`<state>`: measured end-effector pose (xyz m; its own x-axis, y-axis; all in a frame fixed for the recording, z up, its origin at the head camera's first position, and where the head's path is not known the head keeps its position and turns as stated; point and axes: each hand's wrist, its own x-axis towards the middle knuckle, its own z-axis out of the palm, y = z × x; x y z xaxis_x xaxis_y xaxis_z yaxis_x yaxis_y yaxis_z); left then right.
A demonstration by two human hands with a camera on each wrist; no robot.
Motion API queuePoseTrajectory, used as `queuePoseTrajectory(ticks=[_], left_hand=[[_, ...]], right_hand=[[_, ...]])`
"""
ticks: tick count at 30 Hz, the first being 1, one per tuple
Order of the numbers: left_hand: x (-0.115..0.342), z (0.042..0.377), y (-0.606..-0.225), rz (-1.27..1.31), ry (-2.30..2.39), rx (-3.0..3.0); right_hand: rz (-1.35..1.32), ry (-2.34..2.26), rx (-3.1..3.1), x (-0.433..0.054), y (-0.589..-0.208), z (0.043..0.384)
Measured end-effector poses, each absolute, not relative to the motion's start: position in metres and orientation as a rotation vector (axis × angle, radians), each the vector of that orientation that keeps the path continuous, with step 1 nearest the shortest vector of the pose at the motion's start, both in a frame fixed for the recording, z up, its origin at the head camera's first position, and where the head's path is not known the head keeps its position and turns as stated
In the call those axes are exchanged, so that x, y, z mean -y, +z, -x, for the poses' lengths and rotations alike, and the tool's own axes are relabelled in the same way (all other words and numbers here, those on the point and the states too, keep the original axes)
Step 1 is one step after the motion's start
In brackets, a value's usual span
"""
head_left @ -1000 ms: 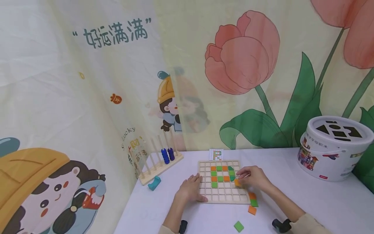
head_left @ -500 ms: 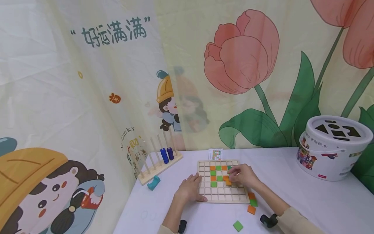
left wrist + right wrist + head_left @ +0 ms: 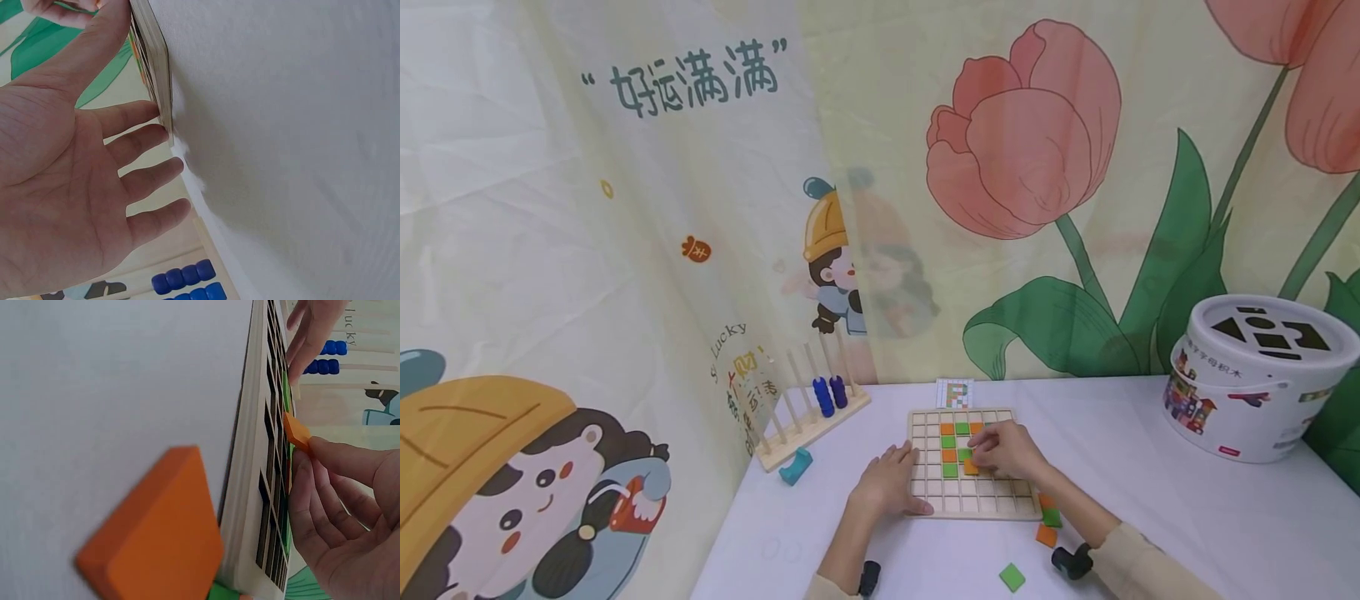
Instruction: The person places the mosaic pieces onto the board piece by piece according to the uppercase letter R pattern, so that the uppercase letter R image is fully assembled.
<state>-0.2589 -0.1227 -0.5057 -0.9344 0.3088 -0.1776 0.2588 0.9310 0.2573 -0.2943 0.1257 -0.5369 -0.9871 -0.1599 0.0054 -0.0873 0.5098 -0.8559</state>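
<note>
A wooden grid board (image 3: 985, 504) lies on the white table, with orange and green square tiles (image 3: 950, 470) set in several of its cells. My left hand (image 3: 886, 483) rests along the board's left edge, thumb at the near corner; its fingers are straight and spread in the left wrist view. Over the middle of the board, my right hand (image 3: 1011, 450) pinches an orange square tile (image 3: 296, 431) between thumb and fingertips. That tile is tilted, right at the grid, just right of the lowest green tile in the head view. The right hand hides the pattern's right side.
Beside the board's lower right corner lie loose orange (image 3: 1047, 535) and green tiles (image 3: 1051, 517); another green tile (image 3: 1012, 577) is nearer. A pattern card (image 3: 954, 393) sits behind the board. Left stand a bead rack (image 3: 816, 433) and a teal block (image 3: 796, 467); right, a white bucket (image 3: 1258, 383).
My right hand has moved left across the board, carrying the orange tile from the right side toward the pattern's lower middle. The left hand has stayed at the board's edge.
</note>
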Motion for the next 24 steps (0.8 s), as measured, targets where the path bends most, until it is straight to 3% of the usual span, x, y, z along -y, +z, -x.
queuePoseTrajectory(ticks=[24], left_hand=[[0.123, 0.26, -0.508, -0.419, 0.312, -2.882]], right_hand=[[0.305, -1.481, -2.717, -0.118, -0.544, 0.294]])
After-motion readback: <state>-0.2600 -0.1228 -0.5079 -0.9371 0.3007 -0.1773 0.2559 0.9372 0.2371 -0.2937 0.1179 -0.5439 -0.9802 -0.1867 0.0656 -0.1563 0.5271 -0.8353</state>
